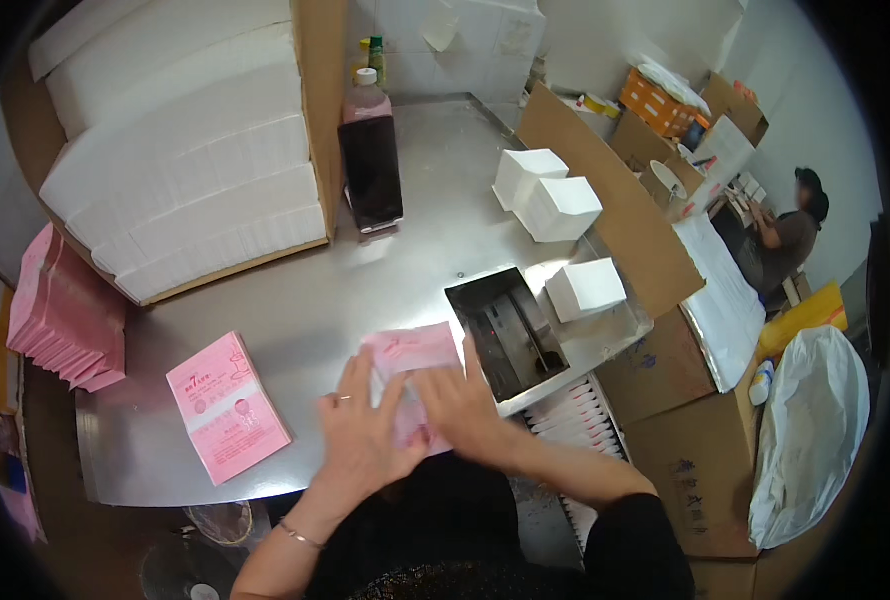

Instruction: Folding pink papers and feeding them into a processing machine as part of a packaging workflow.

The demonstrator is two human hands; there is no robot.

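Note:
A pink and white printed packet [415, 350], slightly blurred, is between my hands at the table's front edge. My left hand [357, 425] grips its left side, with fingers along the upper part and the thumb low down. Bent over its right side, my right hand [455, 405] presses and holds it. Some fingertips are hidden by the hands. To the left lies a flat stack of similar pink packets [227, 408] with a pale band across the middle. A dark tray-like recess or device [507, 335] sits just right of my right hand.
A large carton [310, 120] of white paper stacks stands back left, beside more pink packets [70, 310]. A phone [372, 175] leans on a bottle [367, 95]. White paper blocks [585, 290] sit right, near cardboard [605, 190]. A person [790, 235] sits far right.

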